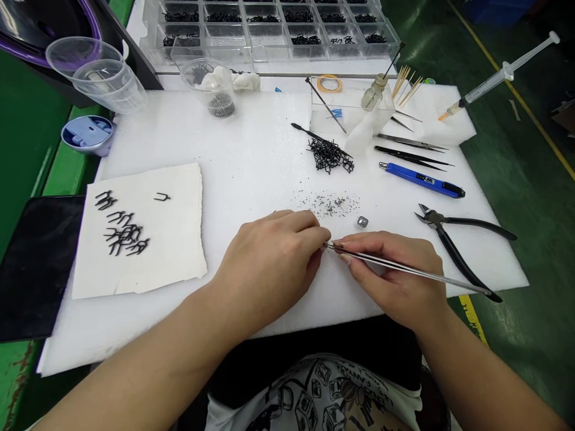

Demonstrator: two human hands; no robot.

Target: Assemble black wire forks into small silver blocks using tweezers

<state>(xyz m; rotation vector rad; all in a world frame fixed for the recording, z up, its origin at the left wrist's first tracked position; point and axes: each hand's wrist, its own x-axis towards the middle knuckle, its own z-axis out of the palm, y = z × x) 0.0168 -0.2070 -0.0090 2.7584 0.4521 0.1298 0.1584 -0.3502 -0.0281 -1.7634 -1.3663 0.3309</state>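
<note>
Near the front edge of the white mat (251, 143), the left hand (276, 257) and the right hand (399, 275) meet with their fingertips close together. The left fingers are closed in a pinch; what they may grip is too small and too hidden to tell. The right hand is closed on silver tweezers (404, 266), which slant across it with their tips at the left fingertips. Just beyond the hands lie dark specks (335, 205) and a small metal block (362, 222), and farther back a heap of black parts (330, 157) with a black tool (309, 131) reaching into it. To the left, more black pronged parts (126, 234) lie on a white sheet (173, 251). Pliers (433, 220) lie open to the right of the hands, the tweezers' rear end over one handle. Behind them are a blue cutter (417, 178) and black tweezers (411, 157). Toward the back stand a bottle (374, 94) on a clear box (326, 117), a cup (209, 87) holding dark grains (221, 105), and a sectioned tray (269, 55) of black parts.
</note>
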